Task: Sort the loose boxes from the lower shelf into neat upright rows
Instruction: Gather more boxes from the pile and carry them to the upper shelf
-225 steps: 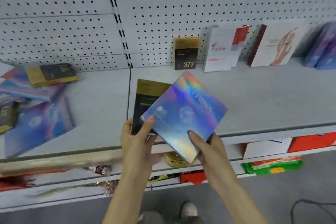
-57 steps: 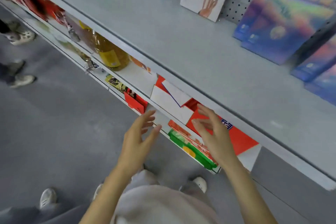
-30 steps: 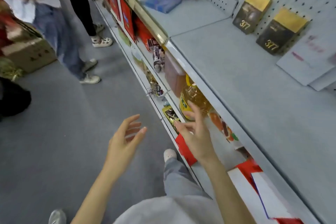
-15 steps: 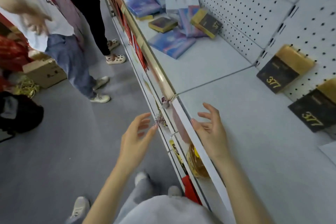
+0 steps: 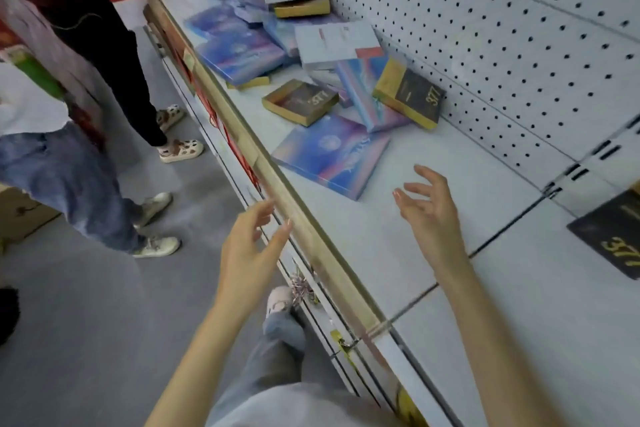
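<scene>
right hand [image 5: 429,215] now above shelf [image 5: 460,156], nearer holographic box [image 5: 330,156], left hand [image 5: 246,253] alongside, both empty, fingers spread

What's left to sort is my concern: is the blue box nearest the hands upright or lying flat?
Flat. The blue box lies broad face up on the shelf.

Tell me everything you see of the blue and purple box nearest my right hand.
The blue and purple box is flat, squarish, seemingly glossy card, with a pale round emblem. It lies face up, skewed, on the grey shelf near the front edge. A striped box seems to overlap its far corner. The right hand is clear of it.
</scene>
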